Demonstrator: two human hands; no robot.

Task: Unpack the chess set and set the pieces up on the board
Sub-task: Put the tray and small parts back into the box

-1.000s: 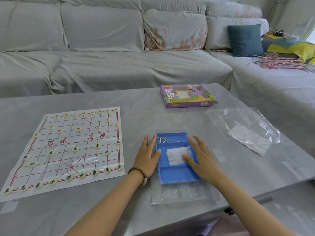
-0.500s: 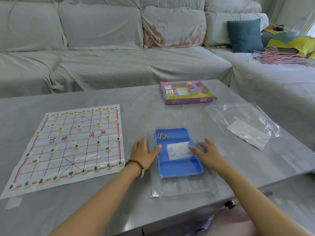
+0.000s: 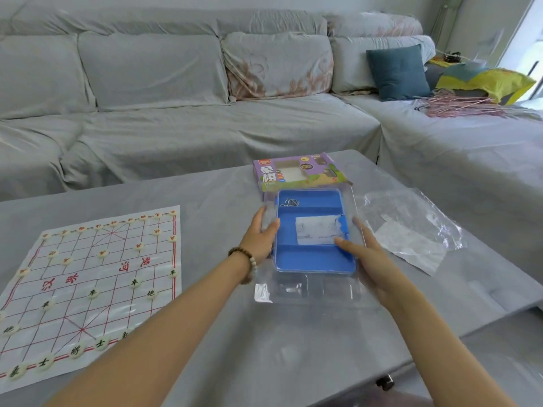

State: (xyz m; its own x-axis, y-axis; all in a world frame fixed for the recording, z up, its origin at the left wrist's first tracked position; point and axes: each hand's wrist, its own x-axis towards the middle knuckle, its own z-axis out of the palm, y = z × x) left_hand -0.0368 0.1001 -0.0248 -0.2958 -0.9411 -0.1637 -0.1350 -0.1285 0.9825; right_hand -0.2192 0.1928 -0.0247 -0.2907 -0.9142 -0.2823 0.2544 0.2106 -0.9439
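Observation:
The blue plastic tray (image 3: 311, 259) in its clear shell (image 3: 305, 290) is held between my hands, over the table's middle. Its far end overlaps the near edge of the purple chess box (image 3: 296, 171). My left hand (image 3: 260, 239) grips the tray's left edge, thumb on top. My right hand (image 3: 373, 259) grips the right edge, thumb lying on the tray beside a white paper slip (image 3: 316, 235). A small metal wire bit (image 3: 289, 203) lies in the tray's far compartment. The paper chess board (image 3: 97, 277) lies at the left with several round pieces (image 3: 134, 282) standing on its lines.
The grey table (image 3: 205, 201) carries a crumpled clear plastic bag (image 3: 411, 221) on a white sheet at the right. A grey covered sofa (image 3: 176, 118) wraps behind and to the right, with a teal cushion (image 3: 396, 71). The table's near right edge drops off by my right forearm.
Both hands took hold of the tray's sides and carried it, with its clear shell, away from me toward the purple box. My view has tilted and moved closer.

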